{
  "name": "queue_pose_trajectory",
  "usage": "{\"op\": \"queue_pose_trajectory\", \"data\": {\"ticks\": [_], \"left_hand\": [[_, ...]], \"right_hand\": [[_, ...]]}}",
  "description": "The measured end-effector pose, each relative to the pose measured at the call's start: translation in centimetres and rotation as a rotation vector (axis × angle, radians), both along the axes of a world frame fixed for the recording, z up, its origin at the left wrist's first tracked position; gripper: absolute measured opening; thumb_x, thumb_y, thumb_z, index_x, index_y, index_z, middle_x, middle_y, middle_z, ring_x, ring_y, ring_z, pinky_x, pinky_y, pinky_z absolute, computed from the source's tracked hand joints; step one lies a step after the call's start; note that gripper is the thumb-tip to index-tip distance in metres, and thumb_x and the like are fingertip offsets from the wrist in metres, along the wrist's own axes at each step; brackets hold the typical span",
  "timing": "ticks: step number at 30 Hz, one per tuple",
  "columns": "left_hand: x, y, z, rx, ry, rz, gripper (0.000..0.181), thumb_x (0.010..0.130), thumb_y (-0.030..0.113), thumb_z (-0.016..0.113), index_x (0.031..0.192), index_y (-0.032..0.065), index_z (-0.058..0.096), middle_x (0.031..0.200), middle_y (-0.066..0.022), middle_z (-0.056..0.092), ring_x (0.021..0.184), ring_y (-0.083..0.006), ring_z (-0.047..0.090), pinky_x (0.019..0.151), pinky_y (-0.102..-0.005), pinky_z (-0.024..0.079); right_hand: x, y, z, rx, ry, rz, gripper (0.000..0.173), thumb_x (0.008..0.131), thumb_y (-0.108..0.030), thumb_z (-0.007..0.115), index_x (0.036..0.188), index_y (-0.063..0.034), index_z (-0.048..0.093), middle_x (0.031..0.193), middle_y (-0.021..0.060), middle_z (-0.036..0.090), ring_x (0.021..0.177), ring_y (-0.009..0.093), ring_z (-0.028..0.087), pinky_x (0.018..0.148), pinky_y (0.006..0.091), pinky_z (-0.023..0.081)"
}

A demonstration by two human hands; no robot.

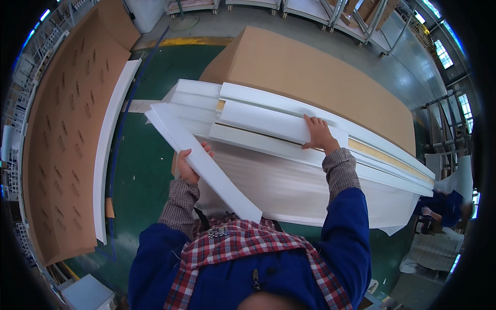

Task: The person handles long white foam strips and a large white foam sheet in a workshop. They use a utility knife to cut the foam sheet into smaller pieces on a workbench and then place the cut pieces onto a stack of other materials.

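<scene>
My left hand (pixel 189 164) grips a small stack of long white foam strips (pixel 209 166), which slants from the upper left down to my apron. With thumb and fingers at its two edges, my right hand (pixel 321 133) spans another white foam strip (pixel 267 120). That strip lies lengthwise between a far white panel (pixel 279 100) and a near white panel (pixel 267 144). A yellowish wood-coloured surface (pixel 387 157) shows in the gap further right. Translucent foam sheeting (pixel 271 186) hangs down on the side nearest me, and more white foam sheet (pixel 197 93) sticks out at the left end.
A large cardboard sheet (pixel 302 62) rises behind the panels. On the left, another white panel (pixel 112 147) lies along a printed cardboard sheet (pixel 66 155). Wheeled carts (pixel 310 11) stand at the back. A co-worker (pixel 441 209) is at the far right end.
</scene>
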State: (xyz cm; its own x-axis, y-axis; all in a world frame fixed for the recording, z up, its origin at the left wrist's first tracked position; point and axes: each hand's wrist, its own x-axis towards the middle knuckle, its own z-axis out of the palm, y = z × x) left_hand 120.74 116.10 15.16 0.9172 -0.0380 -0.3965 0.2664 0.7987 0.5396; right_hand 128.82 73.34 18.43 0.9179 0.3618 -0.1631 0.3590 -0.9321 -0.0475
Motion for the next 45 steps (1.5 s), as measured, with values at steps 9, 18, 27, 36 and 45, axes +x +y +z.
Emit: {"op": "queue_pose_trajectory", "data": {"ticks": [9, 18, 27, 36, 45], "left_hand": [[5.5, -4.9, 1.6, 0.029, -0.115, -0.259, 0.061, 0.072, 0.028, 0.043, 0.121, -0.0087, 0.034, 0.115, -0.0185, 0.048, 0.102, -0.0284, 0.051, 0.089, -0.0389, 0.042], [10.1, -10.0, 0.6, 0.240, -0.040, -0.563, 0.056, 0.072, 0.023, 0.041, 0.118, -0.0095, 0.038, 0.114, -0.0167, 0.051, 0.099, -0.0245, 0.051, 0.088, -0.0342, 0.042], [10.6, -9.6, -1.7, 0.309, -0.043, -0.578, 0.057, 0.071, 0.025, 0.042, 0.117, -0.0081, 0.041, 0.113, -0.0164, 0.051, 0.095, -0.0249, 0.052, 0.086, -0.0344, 0.043], [12.6, -10.4, -1.4, 0.350, -0.080, -0.534, 0.058, 0.072, 0.031, 0.043, 0.118, -0.0049, 0.040, 0.102, -0.0184, 0.054, 0.086, -0.0244, 0.055, 0.076, -0.0349, 0.046], [13.7, -11.7, -2.2, 0.450, 0.118, -0.576, 0.053, 0.074, 0.040, 0.045, 0.107, -0.0027, 0.045, 0.085, -0.0167, 0.057, 0.068, -0.0229, 0.056, 0.064, -0.0340, 0.046]], "right_hand": [[-0.7, -0.7, -0.4, 0.028, -0.064, -0.010, 0.100, 0.045, -0.036, 0.081, 0.129, -0.0116, 0.032, 0.123, 0.0150, 0.039, 0.113, 0.032, 0.039, 0.093, 0.0462, 0.032], [-3.1, -0.6, -3.2, 0.292, -0.205, 0.052, 0.035, 0.065, -0.010, 0.067, 0.099, -0.0116, 0.056, 0.092, 0.0052, 0.053, 0.084, 0.023, 0.054, 0.070, 0.0337, 0.047], [-3.9, -1.1, -5.7, 0.340, -0.368, 0.003, 0.018, 0.072, -0.007, 0.061, 0.089, -0.0130, 0.062, 0.086, 0.0022, 0.057, 0.077, 0.021, 0.056, 0.062, 0.0314, 0.050], [-3.6, -2.6, -5.5, 0.268, -0.550, -0.365, 0.030, 0.079, -0.025, 0.057, 0.106, -0.0122, 0.056, 0.113, 0.0070, 0.050, 0.103, 0.027, 0.047, 0.091, 0.0442, 0.034], [-4.6, -2.7, -8.0, 0.157, -0.432, -0.514, 0.045, 0.084, -0.038, 0.047, 0.123, -0.0163, 0.042, 0.128, 0.0128, 0.035, 0.121, 0.031, 0.030, 0.092, 0.0632, 0.020]]}}
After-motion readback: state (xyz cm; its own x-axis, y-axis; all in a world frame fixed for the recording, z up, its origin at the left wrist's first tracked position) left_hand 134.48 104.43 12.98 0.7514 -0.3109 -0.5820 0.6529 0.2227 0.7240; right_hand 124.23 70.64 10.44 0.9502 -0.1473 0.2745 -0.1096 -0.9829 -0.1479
